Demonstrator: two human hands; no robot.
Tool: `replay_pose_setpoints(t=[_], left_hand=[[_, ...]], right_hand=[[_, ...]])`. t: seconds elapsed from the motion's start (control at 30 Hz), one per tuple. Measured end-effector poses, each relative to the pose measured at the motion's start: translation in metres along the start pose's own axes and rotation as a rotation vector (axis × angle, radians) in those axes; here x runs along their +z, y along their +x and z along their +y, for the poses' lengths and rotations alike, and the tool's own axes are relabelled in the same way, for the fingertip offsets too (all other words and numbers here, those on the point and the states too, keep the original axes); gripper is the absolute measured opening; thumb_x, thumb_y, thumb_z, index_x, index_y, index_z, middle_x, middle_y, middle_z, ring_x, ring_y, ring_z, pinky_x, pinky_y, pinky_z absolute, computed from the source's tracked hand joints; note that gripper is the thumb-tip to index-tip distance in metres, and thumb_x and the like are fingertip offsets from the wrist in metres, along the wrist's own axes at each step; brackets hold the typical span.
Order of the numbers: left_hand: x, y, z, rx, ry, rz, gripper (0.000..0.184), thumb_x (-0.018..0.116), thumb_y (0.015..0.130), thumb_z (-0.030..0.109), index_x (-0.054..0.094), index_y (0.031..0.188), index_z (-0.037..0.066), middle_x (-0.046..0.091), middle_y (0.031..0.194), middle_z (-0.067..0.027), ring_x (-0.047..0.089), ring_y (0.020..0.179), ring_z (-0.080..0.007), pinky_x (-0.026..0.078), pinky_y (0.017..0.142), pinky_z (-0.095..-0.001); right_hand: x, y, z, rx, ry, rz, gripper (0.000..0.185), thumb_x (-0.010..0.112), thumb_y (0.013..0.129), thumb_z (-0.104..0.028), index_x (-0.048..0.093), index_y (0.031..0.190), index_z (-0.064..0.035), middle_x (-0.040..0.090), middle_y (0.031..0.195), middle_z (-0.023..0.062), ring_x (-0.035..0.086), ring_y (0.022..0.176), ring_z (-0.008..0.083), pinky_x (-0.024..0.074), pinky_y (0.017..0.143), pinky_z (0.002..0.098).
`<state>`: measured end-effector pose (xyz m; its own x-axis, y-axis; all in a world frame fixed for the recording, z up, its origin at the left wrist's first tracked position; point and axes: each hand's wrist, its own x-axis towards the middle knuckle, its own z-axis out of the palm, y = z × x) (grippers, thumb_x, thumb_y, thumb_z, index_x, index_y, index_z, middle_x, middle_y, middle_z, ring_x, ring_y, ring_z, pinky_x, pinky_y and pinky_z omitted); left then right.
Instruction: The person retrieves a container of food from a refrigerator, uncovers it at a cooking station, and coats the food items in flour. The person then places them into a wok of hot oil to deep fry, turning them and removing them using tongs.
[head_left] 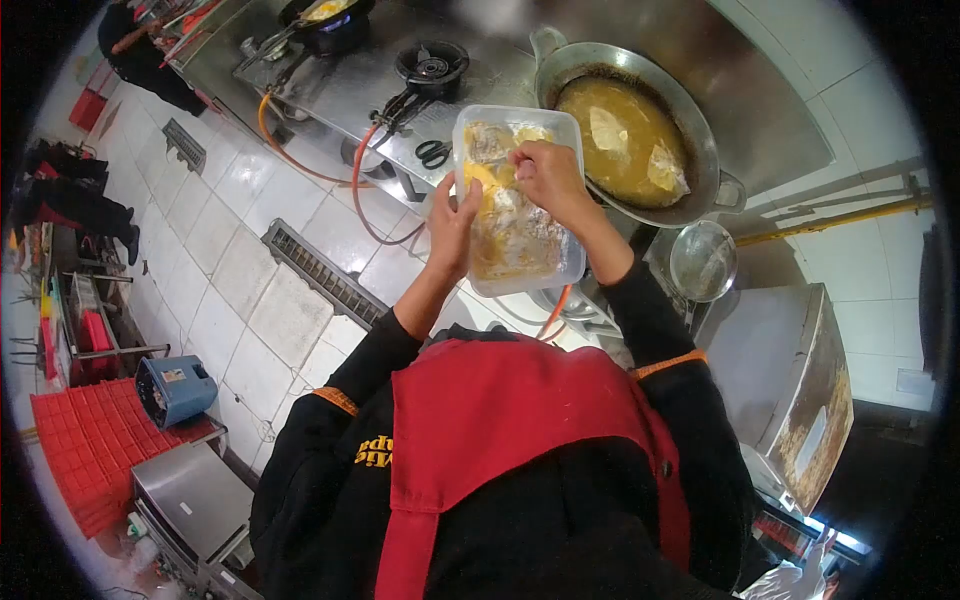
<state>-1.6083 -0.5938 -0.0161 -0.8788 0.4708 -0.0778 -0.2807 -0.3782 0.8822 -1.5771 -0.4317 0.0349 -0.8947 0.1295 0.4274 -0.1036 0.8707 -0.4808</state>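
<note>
A clear plastic container (575, 250) is in front of me at the stove counter, with yellow and white coated food pieces (510, 225) inside. My left hand (452, 228) grips its left side, thumb over the rim. Over the container's upper right, my right hand (548, 178) has its fingers closed down at the food; what they pinch is hidden. Just beyond to the right sits a large wok (700, 115) of brownish oil, in which two pale pieces, one (607, 132) and another (664, 168), are frying. Black-handled scissors (433, 152) lie left of the container.
A gas burner (432, 66) with hoses stands at the back, and a second pan (325, 15) holds yellow food. Right of me hangs a round strainer (703, 260) near a worn white box (770, 370). Two other people (150, 50) stand at far left. Floor drains (320, 270) cross the tiles.
</note>
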Motion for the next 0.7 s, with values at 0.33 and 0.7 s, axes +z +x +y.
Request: replay_pose_setpoints(t=[0.33,0.7], left_hand=[[0.002,-0.002,-0.002,0.045,0.256,-0.015,0.058,0.064,0.080,0.033,0.042,0.124,0.003,0.057,0.095,-0.0096,0.054,0.081,-0.0134,0.043,0.072,-0.0258],[0.000,0.000,-0.002,0.075,0.205,-0.013,0.059,0.065,0.080,0.034,0.042,0.124,0.002,0.057,0.096,-0.0094,0.053,0.084,-0.0134,0.042,0.074,-0.0254]], right_hand=[[0.025,0.005,-0.016,-0.001,-0.016,0.209,0.043,0.066,0.071,-0.013,0.053,0.110,-0.0009,0.054,0.095,0.0187,0.052,0.091,0.0348,0.0424,0.079,0.0401],[0.016,0.007,-0.015,0.004,-0.092,0.180,0.030,0.070,0.063,-0.013,0.052,0.086,-0.0049,0.049,0.082,0.0149,0.047,0.086,0.0325,0.0393,0.076,0.0402]])
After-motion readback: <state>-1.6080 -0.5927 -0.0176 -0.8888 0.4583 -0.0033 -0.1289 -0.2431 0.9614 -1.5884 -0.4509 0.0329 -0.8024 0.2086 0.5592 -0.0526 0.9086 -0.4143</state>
